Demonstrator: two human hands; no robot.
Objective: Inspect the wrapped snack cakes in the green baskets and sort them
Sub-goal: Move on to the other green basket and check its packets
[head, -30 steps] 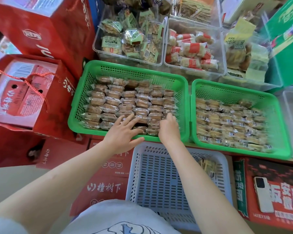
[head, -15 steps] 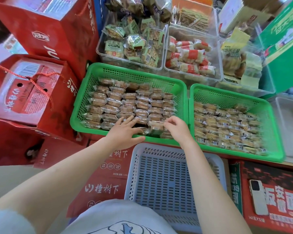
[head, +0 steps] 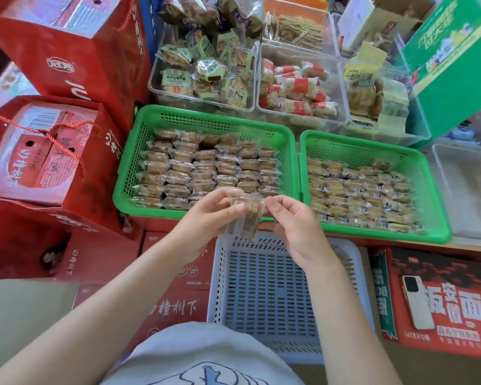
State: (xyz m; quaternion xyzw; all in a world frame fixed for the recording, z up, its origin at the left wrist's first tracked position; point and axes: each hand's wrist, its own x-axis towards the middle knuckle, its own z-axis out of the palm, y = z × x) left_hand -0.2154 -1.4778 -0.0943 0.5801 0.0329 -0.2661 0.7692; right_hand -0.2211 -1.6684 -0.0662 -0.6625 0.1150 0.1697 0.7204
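Above the white basket (head: 286,276), left hand (head: 206,215) and right hand (head: 295,223) now pinch wrapped cakes (head: 247,218) just lifted from the left green basket (head: 206,118): inspection begun, sorting pending.

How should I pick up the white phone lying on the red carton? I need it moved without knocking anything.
The white phone lies flat on the red carton, so come from above and pinch its two long edges near the middle, probably with the right hand.

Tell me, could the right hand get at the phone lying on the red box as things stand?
Probably not right away: the right hand and left hand both pinch a wrapped cake. The phone itself lies uncovered on the red box, nothing between.
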